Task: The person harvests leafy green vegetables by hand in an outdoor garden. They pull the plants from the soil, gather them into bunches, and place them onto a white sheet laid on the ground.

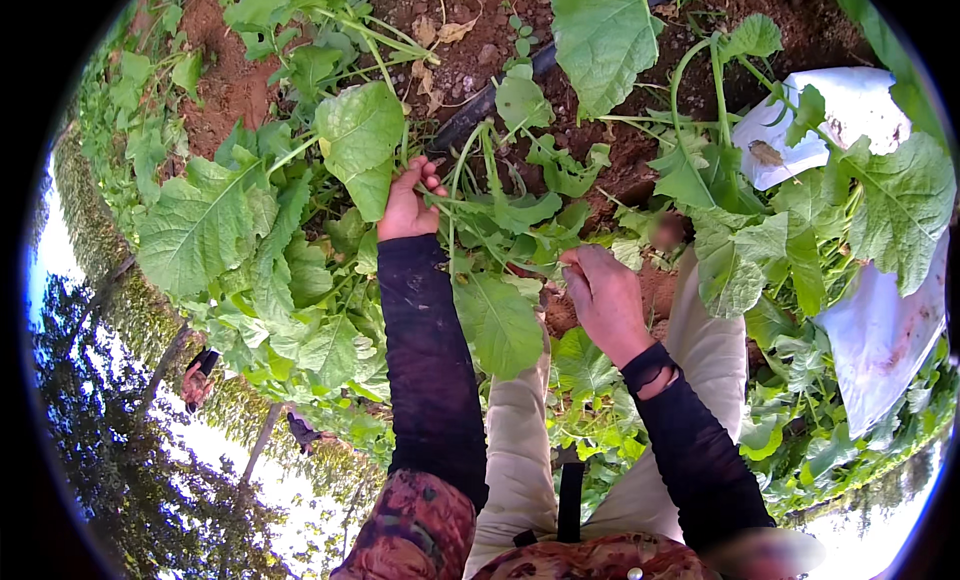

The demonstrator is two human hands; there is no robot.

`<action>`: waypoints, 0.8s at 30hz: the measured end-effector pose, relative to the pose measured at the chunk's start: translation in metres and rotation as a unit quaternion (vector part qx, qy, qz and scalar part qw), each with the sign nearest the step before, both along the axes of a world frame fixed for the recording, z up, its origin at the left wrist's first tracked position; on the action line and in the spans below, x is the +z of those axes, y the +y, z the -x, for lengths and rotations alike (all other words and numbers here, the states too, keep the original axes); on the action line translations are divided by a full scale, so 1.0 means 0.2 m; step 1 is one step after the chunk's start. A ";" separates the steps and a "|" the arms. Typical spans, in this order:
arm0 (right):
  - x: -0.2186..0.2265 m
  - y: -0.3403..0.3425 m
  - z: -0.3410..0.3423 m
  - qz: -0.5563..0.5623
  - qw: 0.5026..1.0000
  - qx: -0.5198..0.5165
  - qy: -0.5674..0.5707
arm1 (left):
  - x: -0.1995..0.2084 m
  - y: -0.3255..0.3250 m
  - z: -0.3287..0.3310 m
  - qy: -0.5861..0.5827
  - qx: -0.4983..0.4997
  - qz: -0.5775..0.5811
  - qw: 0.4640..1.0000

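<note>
- Nearest the camera: patterned shirt (600,562) at the lower edge, dark sleeves (432,355) on both forearms, pale trousers (705,355) below them.
- Left hand (412,202): up among the plants, just beside the edge of a broad green leaf (360,145). Fingers bent inward at the thin stalks; can't tell whether they grip one.
- Right hand (605,292): lower, in front of the trouser legs, near the foliage. Fingers curled, thumb close to index; can't tell if the tips meet or pinch anything.
- Leafy stalks (460,185): right by the left hand's fingers, arching over and down between the two hands.
- Toothed leaf (498,325): hangs between the forearms, below those stalks.
- Black pipe (478,107): runs slantwise over brown soil (230,70), past the left hand's fingertips.
- White sheeting (890,325): off to the right, partly under leaves, soiled, well apart from both hands.
</note>
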State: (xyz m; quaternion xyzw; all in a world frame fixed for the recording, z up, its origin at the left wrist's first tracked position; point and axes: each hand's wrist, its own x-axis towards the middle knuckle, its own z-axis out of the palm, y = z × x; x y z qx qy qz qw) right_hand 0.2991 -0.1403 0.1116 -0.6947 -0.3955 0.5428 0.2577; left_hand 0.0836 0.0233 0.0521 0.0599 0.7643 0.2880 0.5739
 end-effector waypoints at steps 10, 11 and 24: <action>-0.02 -0.04 -0.02 -0.011 0.999 -0.033 -0.003 | 0.10 0.06 -0.20 0.193 -0.276 -0.053 0.940; -0.02 -0.05 -0.02 -0.013 1.000 -0.024 -0.006 | 0.09 0.04 -0.22 0.221 -0.331 0.022 0.917; -0.02 -0.05 -0.01 -0.005 1.000 -0.026 0.011 | -0.08 0.04 -0.15 0.309 -0.508 0.111 0.796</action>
